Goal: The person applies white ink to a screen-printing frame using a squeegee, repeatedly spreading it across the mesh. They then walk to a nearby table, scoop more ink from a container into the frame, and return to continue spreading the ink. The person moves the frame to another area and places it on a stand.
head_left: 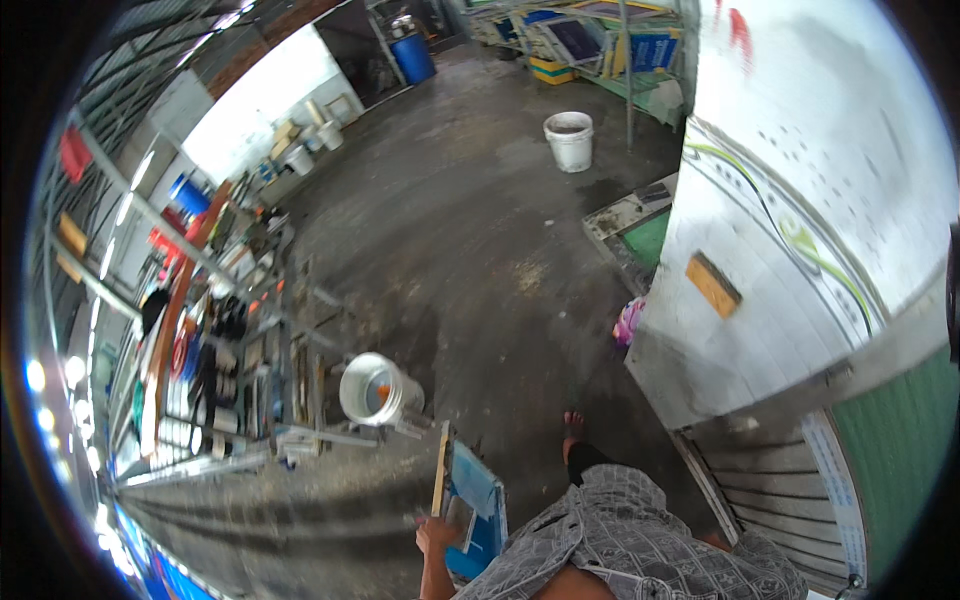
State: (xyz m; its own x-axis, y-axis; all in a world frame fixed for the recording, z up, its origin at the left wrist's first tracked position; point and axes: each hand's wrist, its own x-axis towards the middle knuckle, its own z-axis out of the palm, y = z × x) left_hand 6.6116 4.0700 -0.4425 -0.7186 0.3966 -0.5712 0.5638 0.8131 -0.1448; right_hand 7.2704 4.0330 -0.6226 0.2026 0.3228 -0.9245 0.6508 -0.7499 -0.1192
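Note:
Low in the picture, left of my body, my left hand (437, 535) is closed on the side of a screen-printing frame (474, 480). The frame has a pale wooden edge and a blue mesh face, and it hangs tilted beside my leg. Part of it is hidden behind my hand and my patterned grey shirt. My right hand does not show. Just beyond the frame, a white bucket (408, 395) stands with something orange inside.
At right, a white board surface (770, 330) carries a wooden block (713, 285). Farther off stands another white bucket (570, 148) near a rack of frames (590, 45). Cluttered shelving (215, 340) lines the left, and a blue barrel (412, 60) stands at the back.

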